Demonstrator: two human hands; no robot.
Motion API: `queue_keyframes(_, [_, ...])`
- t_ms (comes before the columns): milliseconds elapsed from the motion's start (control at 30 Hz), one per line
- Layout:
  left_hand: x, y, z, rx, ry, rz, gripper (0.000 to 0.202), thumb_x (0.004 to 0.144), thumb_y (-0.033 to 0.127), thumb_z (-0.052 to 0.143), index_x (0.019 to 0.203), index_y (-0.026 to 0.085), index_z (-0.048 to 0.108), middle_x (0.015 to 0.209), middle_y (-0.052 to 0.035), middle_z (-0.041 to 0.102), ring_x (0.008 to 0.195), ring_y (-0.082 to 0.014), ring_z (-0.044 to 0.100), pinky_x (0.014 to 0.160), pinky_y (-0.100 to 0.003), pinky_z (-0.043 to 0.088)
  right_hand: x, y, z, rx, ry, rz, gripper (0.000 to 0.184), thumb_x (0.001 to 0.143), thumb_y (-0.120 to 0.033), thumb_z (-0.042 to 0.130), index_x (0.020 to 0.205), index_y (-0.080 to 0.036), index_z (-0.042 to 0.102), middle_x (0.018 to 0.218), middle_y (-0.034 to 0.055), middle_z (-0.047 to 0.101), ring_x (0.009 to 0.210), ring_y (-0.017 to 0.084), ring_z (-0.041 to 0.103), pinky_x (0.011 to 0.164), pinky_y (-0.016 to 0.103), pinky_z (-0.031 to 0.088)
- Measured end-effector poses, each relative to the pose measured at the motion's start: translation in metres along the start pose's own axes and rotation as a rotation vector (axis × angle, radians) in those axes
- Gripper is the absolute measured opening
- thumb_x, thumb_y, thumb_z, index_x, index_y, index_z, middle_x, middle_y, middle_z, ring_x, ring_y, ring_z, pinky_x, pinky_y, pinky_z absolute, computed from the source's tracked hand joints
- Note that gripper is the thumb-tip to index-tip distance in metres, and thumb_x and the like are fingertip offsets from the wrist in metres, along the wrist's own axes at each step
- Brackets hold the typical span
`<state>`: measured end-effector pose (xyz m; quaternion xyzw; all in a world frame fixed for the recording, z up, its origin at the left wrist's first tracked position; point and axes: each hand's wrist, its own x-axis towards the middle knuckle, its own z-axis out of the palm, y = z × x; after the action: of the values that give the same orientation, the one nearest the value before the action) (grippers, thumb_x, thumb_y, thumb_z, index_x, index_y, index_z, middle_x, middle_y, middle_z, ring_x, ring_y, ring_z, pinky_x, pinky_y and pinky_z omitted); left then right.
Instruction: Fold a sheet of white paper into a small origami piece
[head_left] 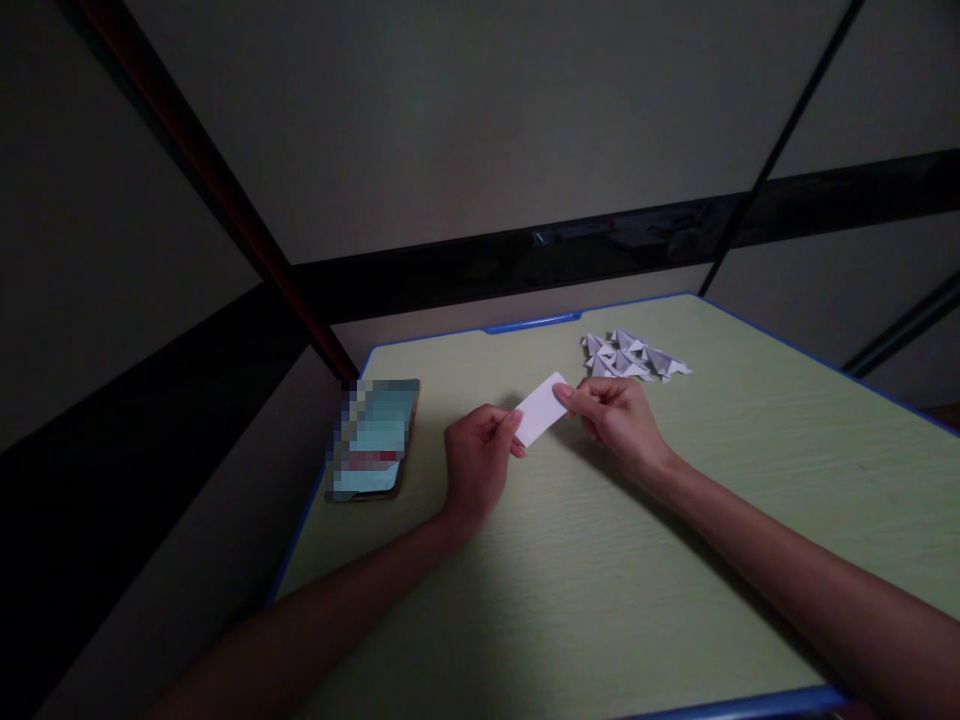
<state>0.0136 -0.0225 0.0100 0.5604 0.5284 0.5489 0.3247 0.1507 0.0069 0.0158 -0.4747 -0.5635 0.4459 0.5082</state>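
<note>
A small white rectangle of paper [541,411] is held tilted above the table, its right end higher than its left. My left hand [480,455] pinches the lower left end between thumb and fingers. At the upper right end, my right hand [619,415] grips the paper with its thumb on top and the fingers curled beneath. Just beyond my right hand lie several folded white paper pieces [626,357], grouped close together with pointed tips. Whether the held paper is one layer or folded, I cannot tell.
The light green tabletop [765,440] has a blue edge and a blue handle [534,323] at its far side. A phone [375,440] with a lit, partly blurred screen lies at the left edge. Behind the table stands a pale panelled surface [510,130] with a dark band.
</note>
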Motion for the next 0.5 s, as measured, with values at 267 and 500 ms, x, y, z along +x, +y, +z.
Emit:
queue_keyframes(267, [0.011,-0.008,-0.004,-0.261,0.118,-0.092,0.015,0.069,0.024,0.054,0.059,0.013,0.053,0.041,0.0039,0.054,0.037,-0.0058,0.047,0.04,-0.016,0.036,0.009,0.0,-0.022,0.309,0.243,0.079,0.032,0.064,-0.037,0.06,0.045,-0.017,0.043,0.035,-0.0074,0.035,0.032,0.003,0.025,0.035,0.019,0.016])
queue_keyframes(500, [0.01,-0.008,0.0,-0.218,-0.112,-0.109,0.016,0.069,0.027,0.054,0.062,0.012,0.054,0.045,0.0018,0.055,0.041,-0.0074,0.05,0.04,-0.017,0.038,-0.004,0.0,0.0,0.215,-0.267,0.103,0.022,0.064,-0.033,0.06,0.06,-0.014,0.052,0.047,-0.0042,0.047,0.041,0.005,0.037,0.041,0.021,0.024])
